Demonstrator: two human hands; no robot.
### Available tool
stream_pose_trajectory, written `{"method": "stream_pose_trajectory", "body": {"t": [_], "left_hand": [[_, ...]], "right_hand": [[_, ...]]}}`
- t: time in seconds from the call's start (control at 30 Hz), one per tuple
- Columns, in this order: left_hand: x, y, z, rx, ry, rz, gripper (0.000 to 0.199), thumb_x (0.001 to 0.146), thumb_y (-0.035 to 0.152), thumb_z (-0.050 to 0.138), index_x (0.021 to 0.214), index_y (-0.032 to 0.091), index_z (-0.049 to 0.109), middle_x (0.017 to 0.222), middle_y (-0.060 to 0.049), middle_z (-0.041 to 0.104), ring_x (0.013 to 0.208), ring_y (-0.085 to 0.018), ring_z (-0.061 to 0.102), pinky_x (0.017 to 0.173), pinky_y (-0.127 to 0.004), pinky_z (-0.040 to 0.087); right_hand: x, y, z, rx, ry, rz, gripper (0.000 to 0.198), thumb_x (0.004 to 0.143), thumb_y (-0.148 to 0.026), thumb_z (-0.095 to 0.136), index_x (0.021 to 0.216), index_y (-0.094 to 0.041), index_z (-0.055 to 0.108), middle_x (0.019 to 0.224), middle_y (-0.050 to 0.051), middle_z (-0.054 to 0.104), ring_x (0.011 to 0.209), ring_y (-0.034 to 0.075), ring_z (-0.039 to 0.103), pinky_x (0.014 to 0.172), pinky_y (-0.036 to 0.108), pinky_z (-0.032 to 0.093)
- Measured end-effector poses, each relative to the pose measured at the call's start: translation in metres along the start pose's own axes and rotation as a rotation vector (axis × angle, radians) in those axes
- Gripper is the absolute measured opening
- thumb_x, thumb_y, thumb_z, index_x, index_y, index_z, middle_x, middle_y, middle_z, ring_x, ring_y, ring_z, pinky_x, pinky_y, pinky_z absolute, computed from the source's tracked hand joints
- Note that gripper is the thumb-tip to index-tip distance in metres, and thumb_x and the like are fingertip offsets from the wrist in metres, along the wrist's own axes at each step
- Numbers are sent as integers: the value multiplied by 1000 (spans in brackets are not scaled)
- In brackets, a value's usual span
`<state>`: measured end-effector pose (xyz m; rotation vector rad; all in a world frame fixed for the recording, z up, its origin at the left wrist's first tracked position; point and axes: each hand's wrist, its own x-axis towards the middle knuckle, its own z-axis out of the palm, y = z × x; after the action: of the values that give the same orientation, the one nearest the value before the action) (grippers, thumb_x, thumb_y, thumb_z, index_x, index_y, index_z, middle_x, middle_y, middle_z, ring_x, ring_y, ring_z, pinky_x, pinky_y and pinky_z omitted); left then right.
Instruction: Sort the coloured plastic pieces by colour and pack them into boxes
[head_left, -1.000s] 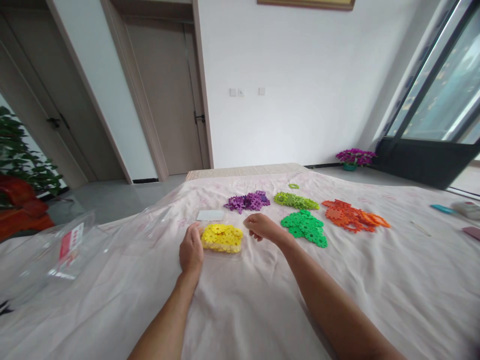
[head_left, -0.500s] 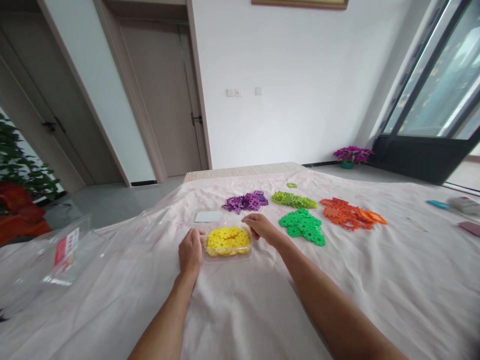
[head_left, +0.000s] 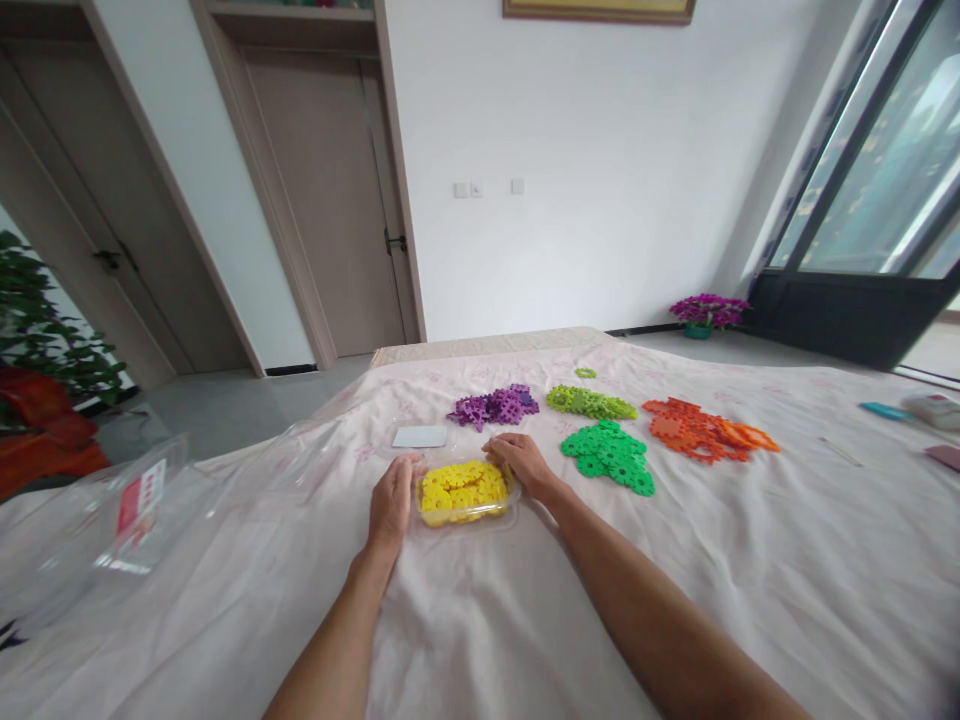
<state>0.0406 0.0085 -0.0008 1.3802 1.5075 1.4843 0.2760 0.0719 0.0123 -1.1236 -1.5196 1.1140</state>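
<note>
Displaced since the earliest frame, the clear container (head_left: 480,516) lies slightly nearer the wearer and farther right; the right hand (head_left: 521,462), then apart from it, is now at its far right corner. This change places a hand at each end, so the work appears to be one of steadying or positioning the container. Beneath it spreads a creased pale cloth (head_left: 487,610). Well to its left lies a transparent bag (head_left: 142,500) bearing a red-and-white label. Well to its right is the heap of orange pieces (head_left: 705,432). Within its walls are the yellow pieces (head_left: 465,487); nearer on its right are the green pieces (head_left: 607,457). At its left end, the left hand (head_left: 392,500) is partly curled, fingers together; the right hand's fingers are bent, their tips largely hidden. Whether either hand grips the rim cannot be told. Behind the container are the purple pieces (head_left: 495,405), with the lime-green pieces (head_left: 592,402) behind and to its right. Just behind its left part lies a white card (head_left: 419,437); farthest behind, to its right, is a single light-green ring (head_left: 586,373).
</note>
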Motion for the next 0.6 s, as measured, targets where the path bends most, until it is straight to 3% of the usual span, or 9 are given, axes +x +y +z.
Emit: {"method": "stream_pose_trajectory", "body": {"t": [0.13,0.23,0.33,0.47,0.6], "left_hand": [[2,-2,1,96,6,21,40,90,44,39,94,18,68,96,-8,74,93,-22,68,83,-32,51],[6,-9,0,251,98,60,30,88,29,43,104,18,65,110,-8,71,106,-21,64,95,-33,47],[12,-13,-2,534,153,164,40,81,13,43,118,17,61,123,-10,64,118,-22,57,104,-35,41],[24,-8,-1,996,-28,383,43,82,7,44,121,18,58,127,-11,60,122,-22,51,106,-36,37],[41,0,1,1294,-245,433,31,89,9,42,110,19,62,106,-10,64,97,-21,60,88,-33,44]], "right_hand": [[-1,5,-5,83,-27,55,45,81,-54,54,71,-13,70,61,5,63,56,14,53,54,24,39],[1,11,-7,48,116,14,51,83,-58,50,74,-13,71,61,4,61,54,13,50,52,24,36],[4,17,-7,90,201,11,49,82,-58,52,79,-13,71,67,4,63,58,13,52,54,24,38],[7,20,-6,84,200,14,47,80,-57,53,76,-13,71,63,3,61,56,13,50,53,24,37],[8,22,-6,115,235,17,47,80,-56,53,76,-13,70,64,4,62,54,12,50,51,24,37]]}}
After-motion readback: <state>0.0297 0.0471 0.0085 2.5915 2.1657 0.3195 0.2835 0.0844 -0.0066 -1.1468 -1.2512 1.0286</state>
